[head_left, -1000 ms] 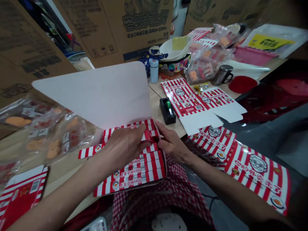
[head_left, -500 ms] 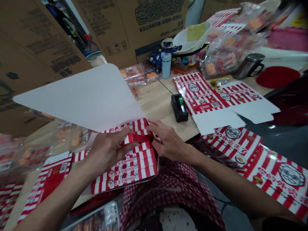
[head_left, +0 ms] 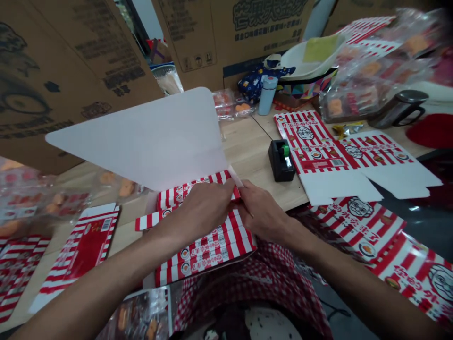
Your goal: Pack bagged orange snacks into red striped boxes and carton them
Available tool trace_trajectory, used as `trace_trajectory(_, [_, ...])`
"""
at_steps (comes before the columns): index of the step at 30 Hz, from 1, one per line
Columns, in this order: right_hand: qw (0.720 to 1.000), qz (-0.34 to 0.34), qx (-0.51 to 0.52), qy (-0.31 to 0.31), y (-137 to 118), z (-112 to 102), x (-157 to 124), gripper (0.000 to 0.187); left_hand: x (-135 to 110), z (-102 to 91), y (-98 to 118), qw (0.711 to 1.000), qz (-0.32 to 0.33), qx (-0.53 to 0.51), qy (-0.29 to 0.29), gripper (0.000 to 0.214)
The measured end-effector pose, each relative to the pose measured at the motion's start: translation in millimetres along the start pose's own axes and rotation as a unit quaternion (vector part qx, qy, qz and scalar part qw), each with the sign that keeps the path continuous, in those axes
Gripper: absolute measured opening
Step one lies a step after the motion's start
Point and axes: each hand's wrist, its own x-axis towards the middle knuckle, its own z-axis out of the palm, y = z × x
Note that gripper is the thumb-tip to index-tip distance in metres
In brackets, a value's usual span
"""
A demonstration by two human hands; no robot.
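A carton with a raised white lid (head_left: 148, 141) sits in front of me, holding a row of red-and-white striped small boxes (head_left: 208, 252) packed side by side. My left hand (head_left: 208, 205) is closed on one striped small box (head_left: 146, 222), which lies across the row and sticks out past its left end. The middle of that box is hidden under the hand. At the carton's right end, my right hand (head_left: 264, 212) is closed on the side wall, just below a narrow white flap (head_left: 235, 176). Its fingertips are partly hidden.
A black tape dispenser (head_left: 281, 160) stands right of the carton, beside flat striped box blanks (head_left: 318, 146). Behind are a blue bottle (head_left: 268, 97), a metal mug (head_left: 399, 108) and big cardboard boxes (head_left: 198, 38). Bagged candies (head_left: 60, 203) and a folded striped box (head_left: 83, 250) lie left.
My left hand has moved rightward along the row to the carton's right end, against my right hand. The held box now lies lengthwise, its left end jutting out. The view has shifted left.
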Motion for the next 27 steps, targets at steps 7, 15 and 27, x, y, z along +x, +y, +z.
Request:
trace_trajectory(7, [0.987,0.042,0.120,0.097,15.5,-7.9,-20.2,0.041,-39.4,-21.0,-51.1,0.854,-0.017,-0.307,0.420,0.015])
trace_trajectory(15, [0.984,-0.128,-0.097,0.072,-28.4,-16.4,11.6,0.051,-128.3,-1.3,-94.1,0.799,-0.299,-0.483,0.199,0.030])
trace_trajectory(27, [0.932,-0.258,-0.193,-0.163,-27.8,29.7,48.6,0.058,-115.5,23.3,-87.7,0.723,-0.237,-0.637,0.126,0.056])
